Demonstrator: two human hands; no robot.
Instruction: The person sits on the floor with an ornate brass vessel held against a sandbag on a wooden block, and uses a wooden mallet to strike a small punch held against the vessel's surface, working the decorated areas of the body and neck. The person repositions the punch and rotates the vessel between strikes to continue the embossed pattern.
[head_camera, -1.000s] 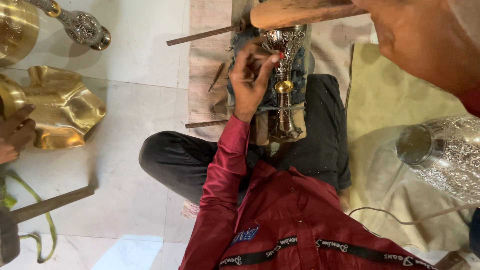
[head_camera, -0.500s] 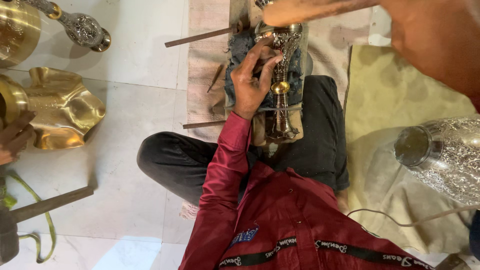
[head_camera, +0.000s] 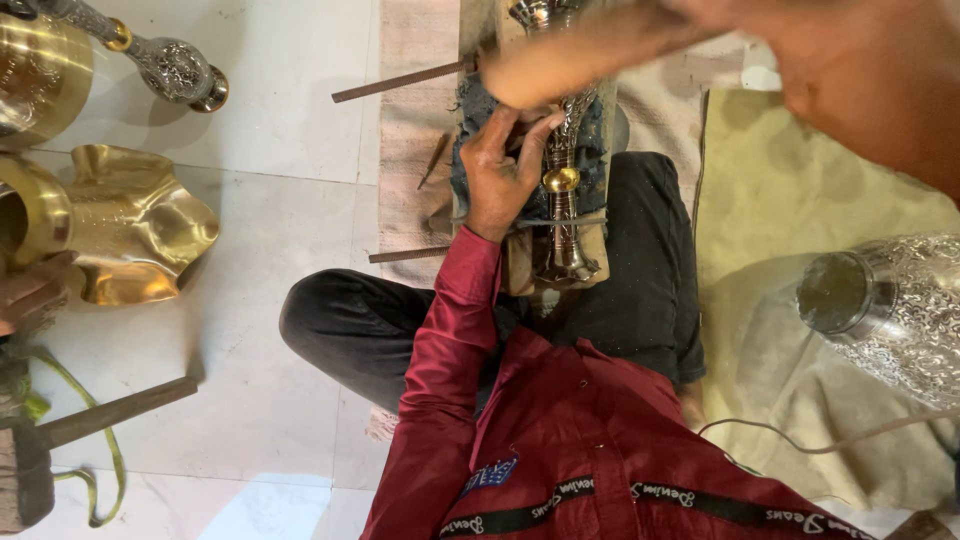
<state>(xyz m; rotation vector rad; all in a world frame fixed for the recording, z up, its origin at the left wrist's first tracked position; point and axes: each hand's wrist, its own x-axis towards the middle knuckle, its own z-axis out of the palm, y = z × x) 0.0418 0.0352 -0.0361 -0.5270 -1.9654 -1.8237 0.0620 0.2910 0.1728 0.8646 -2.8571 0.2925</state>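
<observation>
I sit cross-legged on the floor with the work across my lap. The piece is an ornate silver-coloured metal stem (head_camera: 562, 215) with a small brass knob (head_camera: 561, 180) at its middle. It lies lengthwise on a dark, pitch-smeared block (head_camera: 478, 120) that rests on my black trousers.

My left hand (head_camera: 505, 165) is closed, the fingertips pinched together just beside the knob. They seem to press a thin punch against the stem, but the tool itself is too small to make out. My right hand (head_camera: 750, 35) is raised above the block and blurred, with a pale wooden mallet or handle (head_camera: 560, 65) reaching out from it. I cannot tell how the fingers sit around it.

I judge this to be the chasing stroke: punch set on the pattern, striker up. A blow here calls for the left hand to hold its point steady and the striker to land square on the punch, clear of my fingers.

An iron rod (head_camera: 400, 80) lies on the woven mat (head_camera: 410, 200). A fluted brass bowl (head_camera: 140, 225) is well apart on my left, and an embossed silver vessel (head_camera: 900, 310) rests on the yellow cloth (head_camera: 800, 200) to my right. Another person's hand (head_camera: 30, 295) shows at the left edge.
</observation>
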